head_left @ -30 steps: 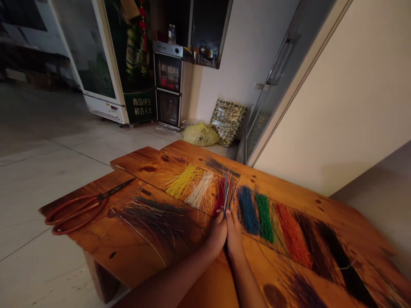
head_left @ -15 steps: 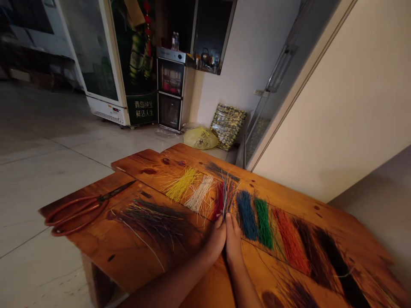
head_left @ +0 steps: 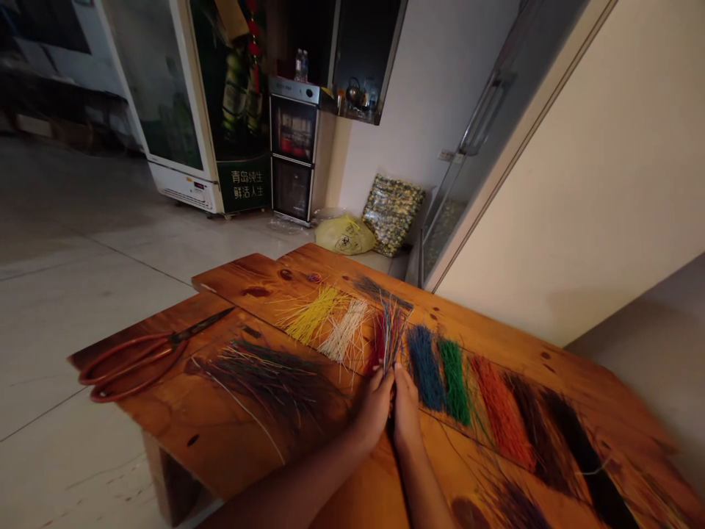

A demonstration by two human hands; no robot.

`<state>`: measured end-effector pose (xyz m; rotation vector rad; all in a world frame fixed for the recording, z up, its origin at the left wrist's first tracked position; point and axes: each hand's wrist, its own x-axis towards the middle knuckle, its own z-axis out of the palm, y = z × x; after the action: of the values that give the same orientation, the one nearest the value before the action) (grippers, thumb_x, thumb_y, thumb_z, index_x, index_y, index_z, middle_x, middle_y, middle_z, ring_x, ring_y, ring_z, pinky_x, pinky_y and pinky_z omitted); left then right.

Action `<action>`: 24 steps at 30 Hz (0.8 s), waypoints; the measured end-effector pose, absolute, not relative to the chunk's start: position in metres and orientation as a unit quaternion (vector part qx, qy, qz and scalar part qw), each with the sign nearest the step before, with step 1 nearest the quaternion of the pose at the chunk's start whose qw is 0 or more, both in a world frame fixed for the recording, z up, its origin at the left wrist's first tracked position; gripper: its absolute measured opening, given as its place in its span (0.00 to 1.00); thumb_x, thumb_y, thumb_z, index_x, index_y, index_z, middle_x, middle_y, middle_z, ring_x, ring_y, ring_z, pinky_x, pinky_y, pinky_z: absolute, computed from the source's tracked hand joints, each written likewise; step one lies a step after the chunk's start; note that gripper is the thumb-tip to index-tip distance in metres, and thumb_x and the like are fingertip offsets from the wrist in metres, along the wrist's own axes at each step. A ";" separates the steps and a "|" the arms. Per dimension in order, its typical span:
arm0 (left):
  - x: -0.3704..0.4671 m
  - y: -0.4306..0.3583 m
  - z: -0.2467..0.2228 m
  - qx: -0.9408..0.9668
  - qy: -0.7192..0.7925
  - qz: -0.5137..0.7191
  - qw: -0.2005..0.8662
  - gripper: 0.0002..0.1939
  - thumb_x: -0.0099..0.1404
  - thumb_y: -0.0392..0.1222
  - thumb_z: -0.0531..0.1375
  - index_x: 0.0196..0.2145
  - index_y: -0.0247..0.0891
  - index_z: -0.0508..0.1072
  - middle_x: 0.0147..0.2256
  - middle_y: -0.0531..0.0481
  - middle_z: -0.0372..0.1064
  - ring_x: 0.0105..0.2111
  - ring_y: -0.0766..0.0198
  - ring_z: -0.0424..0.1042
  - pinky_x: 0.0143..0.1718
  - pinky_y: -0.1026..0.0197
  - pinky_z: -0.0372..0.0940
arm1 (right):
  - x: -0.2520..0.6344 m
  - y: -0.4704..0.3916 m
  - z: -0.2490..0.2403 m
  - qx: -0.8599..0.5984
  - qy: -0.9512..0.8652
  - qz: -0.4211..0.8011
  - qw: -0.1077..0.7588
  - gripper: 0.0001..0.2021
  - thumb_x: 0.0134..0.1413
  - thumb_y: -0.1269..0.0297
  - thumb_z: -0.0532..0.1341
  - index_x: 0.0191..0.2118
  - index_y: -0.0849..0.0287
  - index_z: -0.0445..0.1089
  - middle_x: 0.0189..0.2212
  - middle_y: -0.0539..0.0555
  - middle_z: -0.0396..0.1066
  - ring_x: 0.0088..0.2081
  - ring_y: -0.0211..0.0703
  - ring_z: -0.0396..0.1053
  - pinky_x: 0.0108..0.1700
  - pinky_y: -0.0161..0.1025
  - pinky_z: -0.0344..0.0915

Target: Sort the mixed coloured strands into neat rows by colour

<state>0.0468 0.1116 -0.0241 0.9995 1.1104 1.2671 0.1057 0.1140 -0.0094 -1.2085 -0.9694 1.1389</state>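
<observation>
Above the wooden tabletop, my left hand (head_left: 375, 405) and my right hand (head_left: 406, 400) are side by side. Both are closed around the lower part of a bundle of thin mixed-colour strands (head_left: 393, 323). The strands stand up from my fists and fan out at the top; their lower ends are hidden. Just behind the bundle lie red strands (head_left: 377, 339), with a white pile (head_left: 346, 330) and a yellow pile (head_left: 313, 316) to the left. Right of my hands are blue strands (head_left: 425, 367) and green strands (head_left: 454, 380).
Large red-handled scissors (head_left: 129, 365) lie on the left of the wooden table (head_left: 220, 459). A dark mixed heap of strands (head_left: 269, 375) lies nearer my left forearm. Orange strands (head_left: 500, 411), brown strands (head_left: 543, 433) and a tied black bundle (head_left: 587, 455) are at right.
My hands have parted slightly at the thumbs, and a small gap shows between them. The strand bundle stays in about the same place. The view has shifted a little.
</observation>
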 end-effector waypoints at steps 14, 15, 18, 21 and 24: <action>0.056 0.100 -0.011 0.394 0.397 0.545 0.624 0.21 0.61 0.51 0.52 0.47 0.37 0.67 0.41 0.44 0.70 0.39 0.60 0.71 0.36 0.63 0.65 | 0.109 0.110 -0.003 -0.509 -0.360 0.496 0.605 0.22 0.47 0.47 0.58 0.35 0.64 0.74 0.23 0.54 0.74 0.20 0.39 0.66 0.20 0.33 0.58; 0.055 0.101 -0.010 0.397 0.397 0.545 0.623 0.21 0.61 0.52 0.52 0.48 0.37 0.67 0.41 0.44 0.70 0.38 0.59 0.71 0.35 0.63 0.65 | 0.109 0.109 -0.002 -0.514 -0.360 0.497 0.600 0.23 0.47 0.47 0.57 0.36 0.64 0.74 0.23 0.54 0.74 0.19 0.39 0.66 0.19 0.33 0.58; 0.056 0.103 -0.011 0.392 0.391 0.543 0.631 0.23 0.61 0.52 0.52 0.49 0.37 0.67 0.42 0.43 0.71 0.38 0.59 0.71 0.36 0.61 0.66 | 0.110 0.108 -0.003 -0.524 -0.356 0.486 0.602 0.23 0.46 0.47 0.58 0.39 0.64 0.74 0.26 0.54 0.75 0.22 0.40 0.67 0.20 0.33 0.58; 0.058 0.105 -0.015 0.389 0.385 0.549 0.631 0.22 0.60 0.52 0.53 0.47 0.37 0.68 0.42 0.43 0.71 0.38 0.59 0.71 0.40 0.59 0.65 | 0.111 0.107 -0.005 -0.527 -0.366 0.442 0.627 0.22 0.46 0.48 0.59 0.36 0.64 0.74 0.27 0.54 0.75 0.28 0.42 0.68 0.28 0.35 0.62; 0.059 0.104 -0.017 0.386 0.379 0.553 0.633 0.20 0.60 0.52 0.54 0.44 0.36 0.70 0.39 0.44 0.72 0.36 0.60 0.70 0.39 0.60 0.64 | 0.112 0.106 -0.007 -0.547 -0.383 0.383 0.639 0.20 0.47 0.48 0.58 0.33 0.63 0.73 0.26 0.52 0.73 0.28 0.40 0.66 0.31 0.35 0.61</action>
<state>0.0589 0.1043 -0.0172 0.8826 0.8679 1.2659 0.1117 0.1055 -0.0072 -1.2489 -0.8732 0.8733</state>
